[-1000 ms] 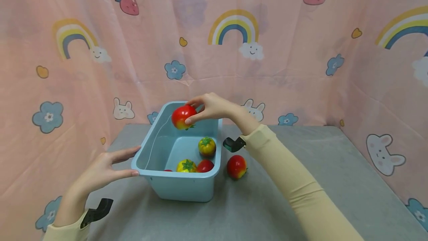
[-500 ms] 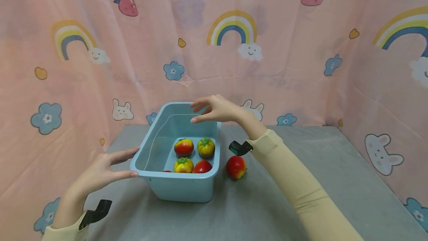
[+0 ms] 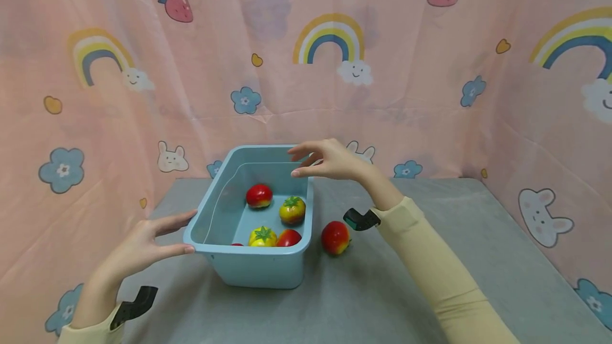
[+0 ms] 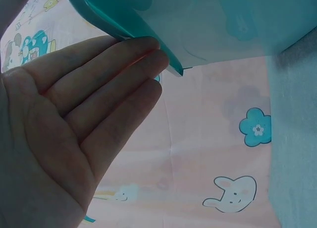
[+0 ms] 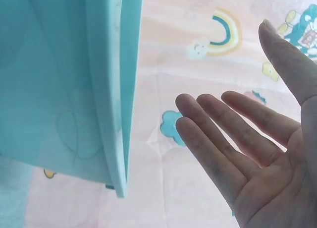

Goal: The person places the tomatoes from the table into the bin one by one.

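A light blue plastic bin (image 3: 258, 267) stands on the grey table with several tomatoes inside. A red tomato (image 3: 259, 196) lies toward its far end, and a yellow-green tomato (image 3: 292, 210) with a leafy top is beside it. Nearer the front are a yellow tomato (image 3: 263, 237) and another red one, partly hidden by the front rim. My left hand (image 3: 143, 248) touches the bin's left rim with straight fingers (image 4: 119, 109), thumb near the front corner. Above the right rim hovers my right hand (image 3: 330, 159), holding nothing, its fingers (image 5: 213, 158) apart and relaxed.
Outside the bin, close to its right wall, a red-and-yellow tomato (image 3: 336, 238) rests on the grey table (image 3: 406, 280). A pink patterned curtain (image 3: 411, 89) hangs behind and along the sides. Black wrist cameras sit at both cuffs.
My right hand has let go of a red tomato into the bin and drawn back rightward. That tomato has rolled toward the bin's far end. My left hand stays at the rim.
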The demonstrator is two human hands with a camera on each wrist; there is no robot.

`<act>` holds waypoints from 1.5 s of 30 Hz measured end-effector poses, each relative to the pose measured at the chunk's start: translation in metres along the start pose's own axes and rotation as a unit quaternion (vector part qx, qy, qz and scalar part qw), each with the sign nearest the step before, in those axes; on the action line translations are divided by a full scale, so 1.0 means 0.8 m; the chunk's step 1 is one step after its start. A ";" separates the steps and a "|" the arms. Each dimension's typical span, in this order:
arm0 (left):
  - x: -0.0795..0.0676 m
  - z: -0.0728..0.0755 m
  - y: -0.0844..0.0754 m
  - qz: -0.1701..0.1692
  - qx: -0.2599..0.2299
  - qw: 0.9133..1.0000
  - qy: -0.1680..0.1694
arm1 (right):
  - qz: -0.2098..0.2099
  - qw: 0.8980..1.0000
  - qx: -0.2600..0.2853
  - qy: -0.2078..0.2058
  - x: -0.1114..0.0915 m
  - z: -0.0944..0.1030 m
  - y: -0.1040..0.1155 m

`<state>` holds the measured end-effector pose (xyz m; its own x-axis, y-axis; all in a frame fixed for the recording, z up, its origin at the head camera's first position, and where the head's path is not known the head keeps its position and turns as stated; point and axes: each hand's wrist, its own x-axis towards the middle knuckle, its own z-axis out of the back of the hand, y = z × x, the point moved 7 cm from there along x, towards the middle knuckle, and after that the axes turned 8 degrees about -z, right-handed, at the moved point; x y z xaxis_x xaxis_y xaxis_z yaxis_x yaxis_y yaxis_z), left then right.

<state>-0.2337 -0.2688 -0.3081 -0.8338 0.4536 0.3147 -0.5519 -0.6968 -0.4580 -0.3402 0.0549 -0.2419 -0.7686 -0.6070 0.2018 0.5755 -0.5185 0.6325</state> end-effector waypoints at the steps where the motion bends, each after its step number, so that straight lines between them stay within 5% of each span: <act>1: 0.000 0.000 0.000 0.000 0.001 1.000 0.000 | 0.000 1.000 0.001 -0.002 -0.003 0.001 -0.002; 30: -0.001 -0.001 -0.002 -0.003 -0.006 1.000 -0.003 | -0.059 0.997 0.030 -0.035 -0.068 0.010 -0.062; 45: 0.000 0.000 -0.002 -0.010 -0.008 1.000 -0.006 | -0.114 0.992 0.053 -0.022 -0.090 -0.015 -0.114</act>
<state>-0.2325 -0.2679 -0.3075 -0.8221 0.4605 0.3347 -0.5691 -0.6782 -0.4649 -0.3340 0.1383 -0.3227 -0.8884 -0.4530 0.0743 0.3535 -0.5719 0.7402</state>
